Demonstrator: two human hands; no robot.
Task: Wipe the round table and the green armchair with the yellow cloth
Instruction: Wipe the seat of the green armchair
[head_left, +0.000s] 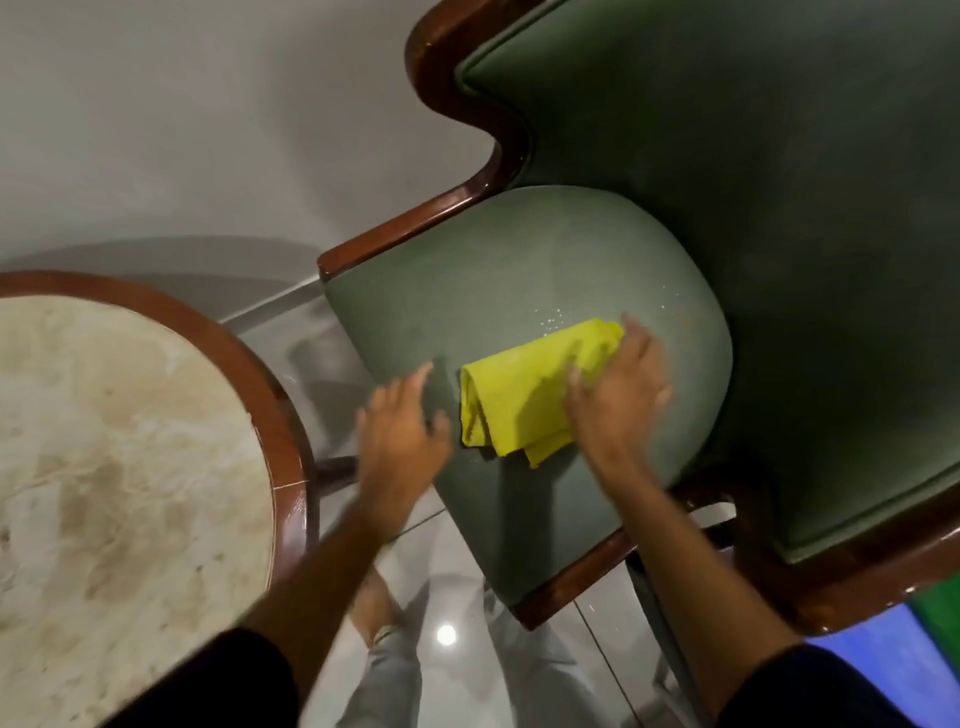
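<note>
Right hand (618, 387) atop yellow cloth (519, 405)

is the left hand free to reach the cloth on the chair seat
Probably yes: the left hand is open right beside the cloth, nothing lies between them, and the right hand covers only the cloth's other end.

Cloth (524, 400) is pressed onto the armchair (467, 270) seat by the right hand (618, 384); just left of it, the left hand (400, 421) is spread.
</note>
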